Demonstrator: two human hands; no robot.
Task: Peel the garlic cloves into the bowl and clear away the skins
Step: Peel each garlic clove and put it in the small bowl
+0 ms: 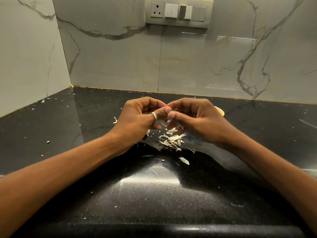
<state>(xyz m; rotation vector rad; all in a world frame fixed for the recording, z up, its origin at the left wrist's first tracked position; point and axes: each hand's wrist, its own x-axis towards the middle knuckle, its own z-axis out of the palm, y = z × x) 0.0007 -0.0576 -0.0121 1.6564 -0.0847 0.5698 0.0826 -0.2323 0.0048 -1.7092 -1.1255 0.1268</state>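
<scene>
My left hand (137,117) and my right hand (193,117) meet fingertip to fingertip above the black counter (85,134). Between the thumbs and fingers they pinch a small garlic clove (169,120), almost wholly hidden; only a pale sliver of it shows under my thumbs. My left thumb wears a silver ring. A pile of pale garlic skins (172,140) lies on the counter just below my hands, with a stray skin (184,160) nearer me. Behind my right hand peeks the rim of a yellowish bowl (220,111); its contents are hidden.
Small skin flakes are scattered over the counter, one (115,120) left of my left hand. Marble-look walls close the counter at the back and left. A switch panel (178,12) is mounted high on the back wall.
</scene>
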